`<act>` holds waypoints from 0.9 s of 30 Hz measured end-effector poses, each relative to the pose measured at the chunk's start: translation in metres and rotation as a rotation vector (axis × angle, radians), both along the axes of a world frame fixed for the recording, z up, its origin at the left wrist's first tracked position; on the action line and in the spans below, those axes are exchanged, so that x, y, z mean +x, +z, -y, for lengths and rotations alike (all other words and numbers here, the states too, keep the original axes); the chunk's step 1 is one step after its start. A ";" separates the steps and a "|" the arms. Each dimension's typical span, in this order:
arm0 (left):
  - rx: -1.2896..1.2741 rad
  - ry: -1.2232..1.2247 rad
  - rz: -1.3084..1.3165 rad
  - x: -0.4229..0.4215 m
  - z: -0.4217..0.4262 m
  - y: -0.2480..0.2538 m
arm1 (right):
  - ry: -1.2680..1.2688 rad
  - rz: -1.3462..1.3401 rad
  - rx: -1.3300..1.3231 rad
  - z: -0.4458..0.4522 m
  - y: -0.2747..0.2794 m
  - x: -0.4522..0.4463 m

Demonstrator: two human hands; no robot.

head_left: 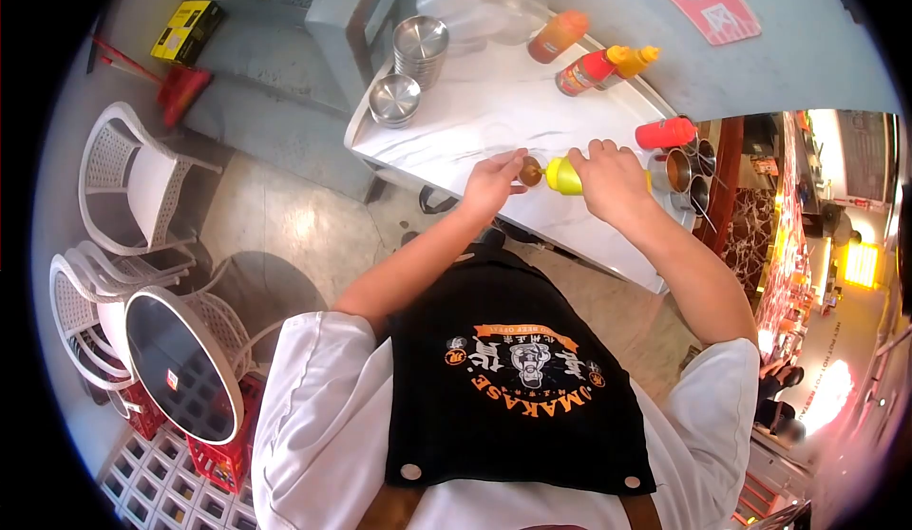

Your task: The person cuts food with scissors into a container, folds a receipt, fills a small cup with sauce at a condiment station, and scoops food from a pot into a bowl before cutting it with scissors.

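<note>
Over the white marbled table (pixel 475 131), my left hand (pixel 496 184) has its fingers closed on the edge of a small round brown thing (pixel 530 171), perhaps a sauce dish. My right hand (pixel 613 180) is wrapped round a yellow squeeze bottle (pixel 564 177), tilted on its side. The bottle's nozzle end points left and reaches the brown thing or lies just beside it; which one I cannot tell. Much of the bottle is hidden under my right fingers.
Stacked metal bowls (pixel 421 41) and a smaller pile (pixel 394 100) stand at the table's left. Sauce bottles (pixel 587 70) line the back, with a red bottle (pixel 665 133) at right beside metal pots (pixel 679 169). White chairs (pixel 133 183) and a round table (pixel 185 364) are at left.
</note>
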State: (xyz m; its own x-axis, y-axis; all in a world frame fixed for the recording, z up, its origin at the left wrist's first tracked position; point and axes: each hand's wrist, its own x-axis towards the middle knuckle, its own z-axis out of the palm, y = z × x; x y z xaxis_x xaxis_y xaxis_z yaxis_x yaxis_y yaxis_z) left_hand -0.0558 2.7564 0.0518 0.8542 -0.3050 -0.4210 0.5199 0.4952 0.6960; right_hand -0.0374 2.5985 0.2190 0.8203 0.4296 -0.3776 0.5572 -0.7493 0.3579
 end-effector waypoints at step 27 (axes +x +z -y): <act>0.063 0.079 -0.039 0.008 0.086 0.020 | -0.707 -0.075 1.396 0.192 -0.156 0.011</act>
